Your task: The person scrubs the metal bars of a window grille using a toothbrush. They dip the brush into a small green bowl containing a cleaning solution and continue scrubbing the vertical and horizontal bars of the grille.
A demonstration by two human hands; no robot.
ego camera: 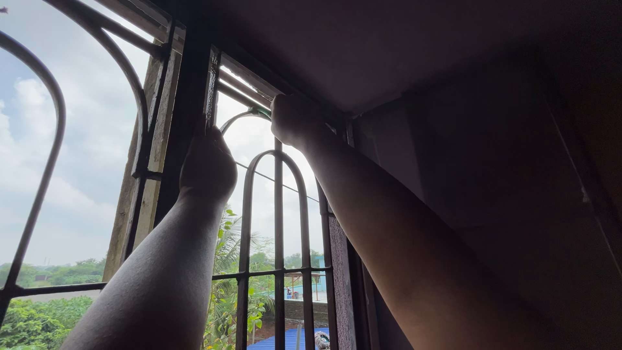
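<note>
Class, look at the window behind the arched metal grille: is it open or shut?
Open, it seems: no pane shows behind the grille, and sky and trees look sharp. The left hand rests on the frame; clear glass cannot be excluded.

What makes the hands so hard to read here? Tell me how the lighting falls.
Head view: strongly backlit by the bright, clouded sky behind the window grille; the left hand and right hand are near silhouettes, finger detail lost; the ceiling and wall sink into deep shadow; distant trees stay well lit; no obvious motion blur.
</note>
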